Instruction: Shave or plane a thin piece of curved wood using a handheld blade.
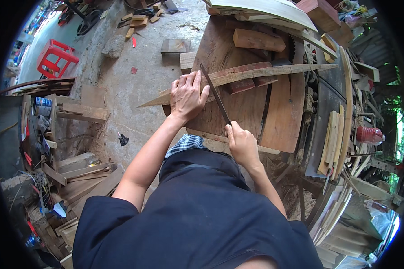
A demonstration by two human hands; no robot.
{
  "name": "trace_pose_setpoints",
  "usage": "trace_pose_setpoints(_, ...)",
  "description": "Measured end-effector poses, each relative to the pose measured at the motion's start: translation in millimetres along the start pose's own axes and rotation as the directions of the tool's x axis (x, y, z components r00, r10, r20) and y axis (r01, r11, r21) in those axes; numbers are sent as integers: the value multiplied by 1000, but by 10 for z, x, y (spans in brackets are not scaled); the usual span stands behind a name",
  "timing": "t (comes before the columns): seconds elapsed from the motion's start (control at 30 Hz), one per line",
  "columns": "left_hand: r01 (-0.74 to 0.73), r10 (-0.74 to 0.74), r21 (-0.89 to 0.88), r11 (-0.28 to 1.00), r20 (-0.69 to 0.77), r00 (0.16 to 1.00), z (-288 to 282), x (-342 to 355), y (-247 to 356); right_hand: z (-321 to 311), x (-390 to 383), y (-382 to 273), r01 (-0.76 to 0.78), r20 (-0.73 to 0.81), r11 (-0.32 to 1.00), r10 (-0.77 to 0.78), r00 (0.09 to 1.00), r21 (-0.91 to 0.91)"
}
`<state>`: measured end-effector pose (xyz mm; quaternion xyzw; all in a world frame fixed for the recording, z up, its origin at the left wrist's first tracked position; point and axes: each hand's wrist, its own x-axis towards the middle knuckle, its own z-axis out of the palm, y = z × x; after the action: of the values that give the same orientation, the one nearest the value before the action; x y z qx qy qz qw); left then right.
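Observation:
A long, slightly curved wooden strip (pixel 296 69) with tapered ends and reddish patches lies across red-sided blocks (pixel 241 88) on a wooden bench top (pixel 280 116). My left hand (pixel 187 96) grips the strip left of its middle, fingers draped over it and pressed together. In my right hand (pixel 241 145), below the strip, is a long, narrow dark blade-like tool (pixel 217 98), held at its near end. The tool slants up and to the left across the strip, its far end just right of my left fingertips. What my left palm covers is hidden.
Offcuts and a wooden block (pixel 258 39) sit at the bench's back, near stacked pale boards (pixel 262 11) and part of a toothed dark disc. Scrap wood (pixel 81 179) is piled at left, below a red plastic stool (pixel 57 58). Slats (pixel 332 139) and a red-liquid jug (pixel 369 134) are at right.

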<state>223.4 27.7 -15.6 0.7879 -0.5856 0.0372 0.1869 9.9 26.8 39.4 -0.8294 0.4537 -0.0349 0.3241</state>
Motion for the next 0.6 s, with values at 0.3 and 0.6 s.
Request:
trace_pose_setpoints(0.3, -190, 191, -119, 975, 0, 982, -156, 12, -235, -356, 61, -142, 54, 67, 992, -46, 997, -116)
trace_pose_setpoints(0.6, -32, 69, -139, 990, 272, 960, -488, 267, -173, -108, 220, -17, 24, -391, 998, -44, 919, -56)
